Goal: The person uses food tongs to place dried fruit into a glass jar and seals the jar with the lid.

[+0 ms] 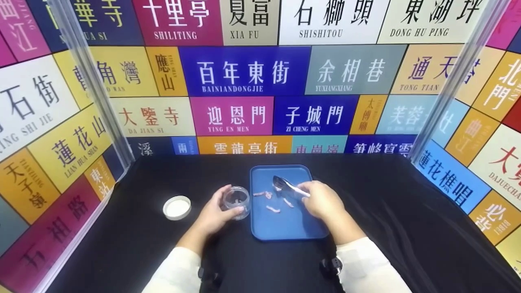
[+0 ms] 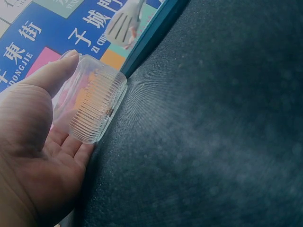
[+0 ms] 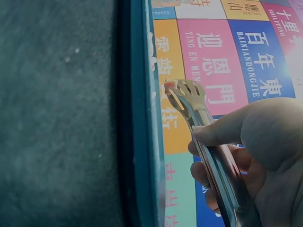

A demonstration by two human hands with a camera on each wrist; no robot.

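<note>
My left hand [image 1: 215,213] grips a clear jar [image 1: 237,205] just left of the blue tray [image 1: 285,228]. Ribbed sides show on the jar in the left wrist view, with thumb and fingers around it; a little something lies inside. In my right hand [image 1: 325,201] are metal tongs [image 3: 213,151], squeezed between thumb and fingers above the tray. A small pink piece [image 3: 170,85] sits between the slotted tips of the tongs. Several pale pink, meat-like strips [image 1: 273,209] lie scattered on the tray beneath and beside the tongs.
A round white lid [image 1: 176,207] lies on the black cloth [image 1: 142,252] left of the jar. Panels printed with place names [image 1: 244,73] stand behind and at both sides. Clear upright corner strips [image 1: 91,77] edge the back wall.
</note>
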